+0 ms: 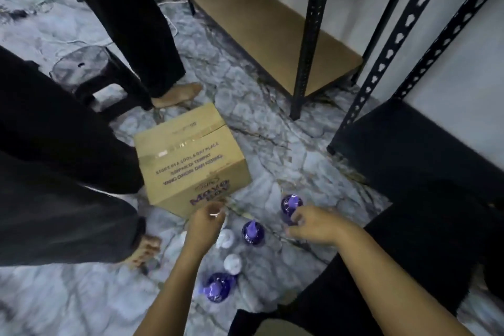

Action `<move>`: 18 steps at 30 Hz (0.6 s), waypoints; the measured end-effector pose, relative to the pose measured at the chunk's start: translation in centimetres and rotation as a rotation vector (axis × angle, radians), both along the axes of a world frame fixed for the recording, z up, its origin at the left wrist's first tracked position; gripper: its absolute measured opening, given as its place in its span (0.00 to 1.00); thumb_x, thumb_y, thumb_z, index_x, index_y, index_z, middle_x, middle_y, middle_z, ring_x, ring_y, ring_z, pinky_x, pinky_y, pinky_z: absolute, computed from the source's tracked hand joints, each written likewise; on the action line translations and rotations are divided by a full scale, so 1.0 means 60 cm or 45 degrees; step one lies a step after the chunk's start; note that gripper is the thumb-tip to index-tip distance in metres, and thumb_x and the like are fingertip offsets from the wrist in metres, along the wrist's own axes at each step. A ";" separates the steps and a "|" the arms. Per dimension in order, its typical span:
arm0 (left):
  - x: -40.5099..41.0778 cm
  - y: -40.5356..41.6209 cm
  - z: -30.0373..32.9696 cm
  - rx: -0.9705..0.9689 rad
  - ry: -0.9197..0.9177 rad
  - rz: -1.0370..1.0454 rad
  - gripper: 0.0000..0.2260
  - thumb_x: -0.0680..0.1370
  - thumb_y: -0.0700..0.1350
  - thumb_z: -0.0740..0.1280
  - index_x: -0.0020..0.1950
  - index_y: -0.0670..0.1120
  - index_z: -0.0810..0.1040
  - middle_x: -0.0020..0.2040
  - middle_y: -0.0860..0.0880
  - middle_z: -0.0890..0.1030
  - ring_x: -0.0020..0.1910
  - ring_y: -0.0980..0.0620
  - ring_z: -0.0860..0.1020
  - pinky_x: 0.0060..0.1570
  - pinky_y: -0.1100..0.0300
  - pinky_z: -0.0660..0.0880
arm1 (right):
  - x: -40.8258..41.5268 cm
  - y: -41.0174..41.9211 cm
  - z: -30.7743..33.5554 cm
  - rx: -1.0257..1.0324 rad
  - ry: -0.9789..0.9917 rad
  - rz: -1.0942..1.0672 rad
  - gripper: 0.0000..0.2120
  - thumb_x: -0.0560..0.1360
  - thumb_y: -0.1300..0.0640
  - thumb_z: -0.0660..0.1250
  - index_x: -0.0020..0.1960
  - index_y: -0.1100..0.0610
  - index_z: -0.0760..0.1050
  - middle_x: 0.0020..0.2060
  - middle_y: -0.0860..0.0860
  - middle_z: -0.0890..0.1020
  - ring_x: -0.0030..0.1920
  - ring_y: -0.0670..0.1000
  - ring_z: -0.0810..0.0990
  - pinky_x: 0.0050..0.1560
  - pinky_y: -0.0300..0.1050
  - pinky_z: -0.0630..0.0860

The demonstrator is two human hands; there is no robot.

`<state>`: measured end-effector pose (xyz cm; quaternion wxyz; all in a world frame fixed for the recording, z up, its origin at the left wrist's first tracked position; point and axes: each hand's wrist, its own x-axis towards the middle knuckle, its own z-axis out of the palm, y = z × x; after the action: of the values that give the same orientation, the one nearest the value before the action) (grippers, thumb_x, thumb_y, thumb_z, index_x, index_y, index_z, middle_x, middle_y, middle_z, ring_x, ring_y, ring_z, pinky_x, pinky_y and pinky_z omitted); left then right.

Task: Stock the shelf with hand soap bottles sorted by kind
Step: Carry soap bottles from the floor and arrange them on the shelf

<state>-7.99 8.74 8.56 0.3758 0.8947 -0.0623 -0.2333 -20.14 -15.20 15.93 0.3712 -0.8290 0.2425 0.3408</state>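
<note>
Several hand soap bottles stand on the marble-patterned floor in front of me. Three are purple: one at the far right [291, 204], one in the middle [253, 232] and one nearest me [216, 288]. Two white bottles [226, 239] [233, 263] stand between them. My right hand [311, 224] curls its fingers round the far right purple bottle. My left hand [207, 219] is curled over a small white pump head, apparently that of another white bottle hidden under the hand. The low wooden shelf board [272, 33] in a black metal frame lies bare at the back.
A closed cardboard box [191, 161] sits on the floor just beyond my hands. Two people in black clothes stand at the left, with bare feet [177, 94] [144, 251] near the box. A dark plastic stool [90, 73] stands behind. A second black rack [409, 144] rises at the right.
</note>
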 end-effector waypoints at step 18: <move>-0.033 0.034 -0.151 0.386 0.146 -0.078 0.08 0.75 0.38 0.66 0.53 0.37 0.77 0.45 0.40 0.80 0.45 0.41 0.77 0.39 0.60 0.63 | 0.023 0.014 -0.011 -0.023 -0.108 0.044 0.19 0.74 0.48 0.71 0.63 0.51 0.75 0.51 0.48 0.79 0.51 0.48 0.79 0.51 0.41 0.74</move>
<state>-9.96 10.78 -0.49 0.2322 0.9240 -0.0322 -0.3021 -18.77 -14.38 15.28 0.3678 -0.8500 0.2151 0.3097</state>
